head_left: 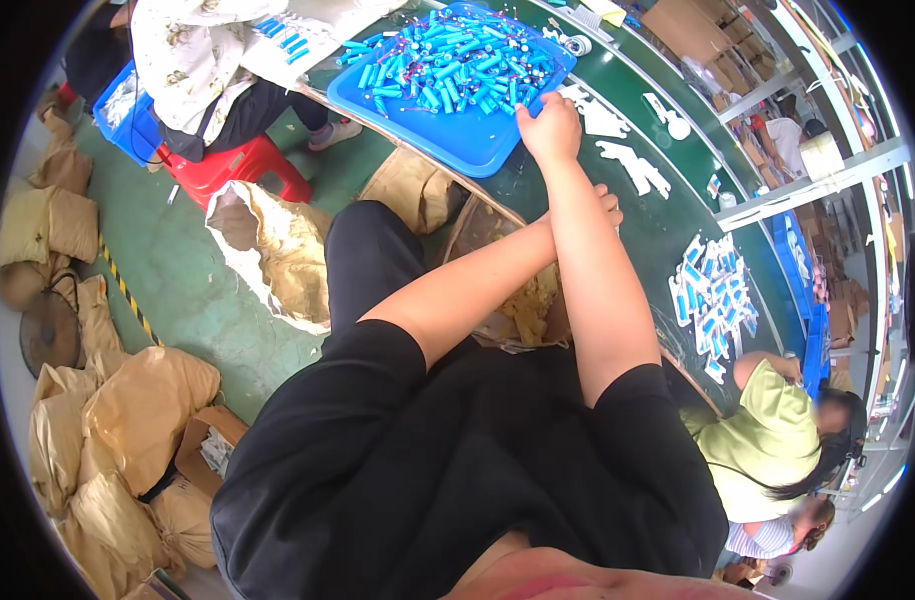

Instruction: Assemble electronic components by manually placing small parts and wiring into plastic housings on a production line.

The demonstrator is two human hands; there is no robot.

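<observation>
My forearms cross, the right above the left. My right hand (552, 132) is at the right rim of a blue tray (493, 158), its fingers bent over the edge. Heaped in this tray are many blue cylindrical cells with thin wires (453, 65). Beyond my right forearm, my left hand (610, 205) lies low over the dark green table, partly hidden; its fingers look curled, and what they hold, if anything, does not show. Nearest to it are white plastic pieces (635, 166). More white parts (600, 116) lie farther back.
A pile of white pieces with blue cells (716, 300) lies to the right. Blue bins (803, 270) line the far side. Co-workers sit at left and right, one on a red stool (240, 168). An open sack (278, 255) and stuffed brown bags (143, 420) stand at left.
</observation>
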